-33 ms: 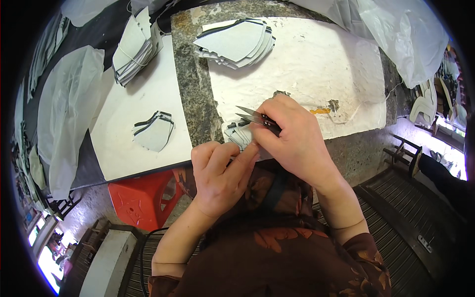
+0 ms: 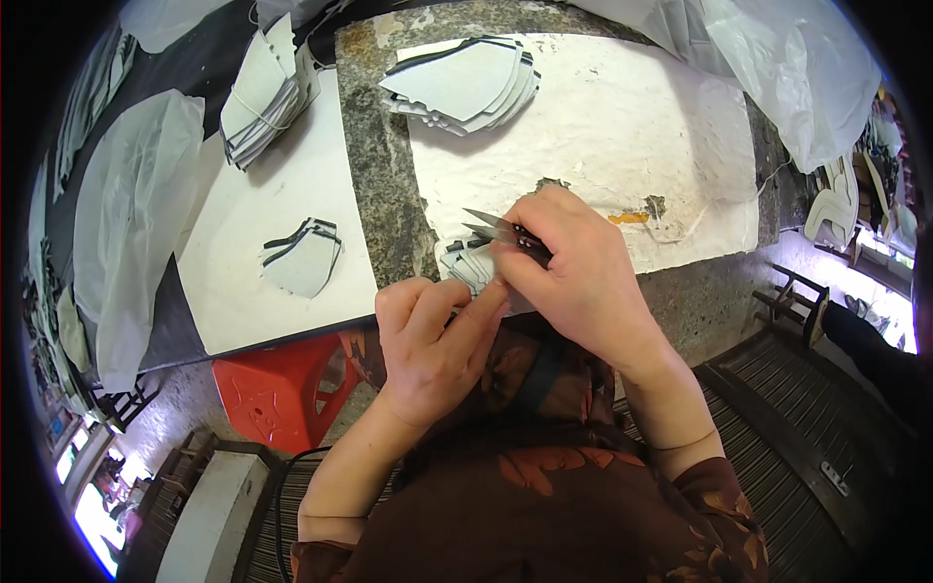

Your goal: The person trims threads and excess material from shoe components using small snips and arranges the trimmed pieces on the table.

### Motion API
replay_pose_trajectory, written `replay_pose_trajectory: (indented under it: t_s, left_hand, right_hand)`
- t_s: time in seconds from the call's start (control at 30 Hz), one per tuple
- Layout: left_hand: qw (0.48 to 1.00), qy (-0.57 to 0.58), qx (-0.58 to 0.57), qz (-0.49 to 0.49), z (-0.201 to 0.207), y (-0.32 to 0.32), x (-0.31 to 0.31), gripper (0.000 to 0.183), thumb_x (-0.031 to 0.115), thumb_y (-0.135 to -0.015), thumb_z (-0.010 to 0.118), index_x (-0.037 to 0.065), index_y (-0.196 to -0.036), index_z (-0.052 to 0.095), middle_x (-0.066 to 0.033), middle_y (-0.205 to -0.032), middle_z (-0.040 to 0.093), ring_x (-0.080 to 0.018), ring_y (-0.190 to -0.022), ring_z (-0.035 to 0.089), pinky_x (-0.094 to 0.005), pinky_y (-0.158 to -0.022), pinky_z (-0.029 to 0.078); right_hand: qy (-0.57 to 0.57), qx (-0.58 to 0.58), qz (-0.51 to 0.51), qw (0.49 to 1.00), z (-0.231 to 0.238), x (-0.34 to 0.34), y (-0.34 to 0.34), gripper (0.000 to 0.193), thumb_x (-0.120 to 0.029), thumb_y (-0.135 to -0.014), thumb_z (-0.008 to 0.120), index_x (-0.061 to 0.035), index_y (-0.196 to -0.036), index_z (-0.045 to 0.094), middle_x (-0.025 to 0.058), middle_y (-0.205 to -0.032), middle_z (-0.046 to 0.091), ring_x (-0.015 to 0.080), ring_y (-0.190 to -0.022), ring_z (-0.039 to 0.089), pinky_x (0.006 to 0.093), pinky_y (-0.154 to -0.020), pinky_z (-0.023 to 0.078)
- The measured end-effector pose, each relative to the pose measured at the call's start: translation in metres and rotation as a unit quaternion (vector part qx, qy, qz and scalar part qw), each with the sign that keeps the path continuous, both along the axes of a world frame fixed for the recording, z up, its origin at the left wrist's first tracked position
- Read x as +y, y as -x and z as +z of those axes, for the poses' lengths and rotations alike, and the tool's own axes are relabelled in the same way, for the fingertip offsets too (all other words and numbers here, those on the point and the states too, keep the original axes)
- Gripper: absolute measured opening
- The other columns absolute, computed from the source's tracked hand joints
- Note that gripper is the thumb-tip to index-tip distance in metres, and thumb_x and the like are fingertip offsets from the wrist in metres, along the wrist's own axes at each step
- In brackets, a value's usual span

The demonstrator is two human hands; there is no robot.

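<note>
My right hand (image 2: 578,262) is closed round small dark-handled scissors (image 2: 503,229). Their two pointed blades stand slightly apart and point left, just above a few pale grey cut pieces (image 2: 468,266) with dark edges. At the near edge of the board, my left hand (image 2: 428,340) pinches the lower end of these pieces, its fingertips almost meeting my right hand's. My fingers hide part of the pieces and of the scissors' handles. To the left, a small pile of similar cut pieces (image 2: 309,262) lies on a white sheet (image 2: 219,311).
A larger stack of pale pieces (image 2: 462,83) sits on the worn white board (image 2: 603,117). A tied bundle (image 2: 264,102) stands at the far left. Clear plastic bags (image 2: 136,223) lie on the table. Below its edge is a red stool (image 2: 277,398). A loose thread (image 2: 705,219) trails right.
</note>
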State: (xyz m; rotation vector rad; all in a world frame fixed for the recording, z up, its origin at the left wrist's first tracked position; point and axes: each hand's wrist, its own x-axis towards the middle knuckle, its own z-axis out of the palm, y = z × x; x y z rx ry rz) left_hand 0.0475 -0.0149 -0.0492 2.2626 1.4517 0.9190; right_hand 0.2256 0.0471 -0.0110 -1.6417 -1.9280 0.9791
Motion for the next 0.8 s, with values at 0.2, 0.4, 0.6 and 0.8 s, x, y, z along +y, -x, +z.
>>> replay_pose_trajectory:
  t_s: [0.2, 0.4, 0.6, 0.8]
  left_hand:
    - [1.000, -0.007, 0.008, 0.005, 0.0001, -0.0002, 0.0003, 0.034, 0.014, -0.077, 0.084, 0.015, -0.111, 0.079, 0.0022, -0.106, 0.059, -0.0215, -0.096, 0.051, -0.0357, -0.086, 0.039]
    - [1.000, -0.013, 0.021, 0.011, 0.0007, -0.0010, -0.0002, 0.030, 0.016, -0.077, 0.084, 0.015, -0.106, 0.079, 0.0014, -0.117, 0.062, -0.0228, -0.101, 0.052, -0.0387, -0.089, 0.039]
    - [1.000, -0.016, 0.022, 0.014, 0.0001, -0.0009, -0.0003, 0.029, 0.017, -0.077, 0.084, 0.015, -0.105, 0.078, 0.0012, -0.116, 0.063, -0.0233, -0.103, 0.053, -0.0390, -0.090, 0.039]
    - [1.000, -0.011, 0.025, 0.012, 0.0007, -0.0005, -0.0001, 0.029, 0.018, -0.077, 0.084, 0.015, -0.105, 0.079, 0.0010, -0.117, 0.062, -0.0236, -0.103, 0.053, -0.0397, -0.090, 0.039]
  right_hand:
    - [-0.015, -0.002, -0.018, 1.000, -0.0026, -0.0032, 0.0030, 0.013, -0.011, -0.085, 0.072, -0.0026, -0.090, 0.063, 0.0122, -0.084, 0.060, 0.0313, -0.075, 0.061, 0.0378, -0.066, 0.049]
    - [-0.028, -0.009, -0.014, 0.999, -0.0034, -0.0052, 0.0042, 0.014, -0.011, -0.084, 0.073, -0.0040, -0.090, 0.064, 0.0115, -0.083, 0.059, 0.0316, -0.073, 0.061, 0.0381, -0.064, 0.049]
    - [-0.024, -0.001, -0.002, 1.000, -0.0008, -0.0043, 0.0017, 0.013, -0.010, -0.084, 0.074, -0.0044, -0.091, 0.065, 0.0109, -0.083, 0.058, 0.0309, -0.073, 0.061, 0.0371, -0.064, 0.049]
    - [-0.020, 0.008, 0.007, 1.000, -0.0011, -0.0044, 0.0010, 0.013, -0.009, -0.084, 0.075, -0.0042, -0.092, 0.066, 0.0106, -0.084, 0.059, 0.0296, -0.074, 0.061, 0.0361, -0.065, 0.049]
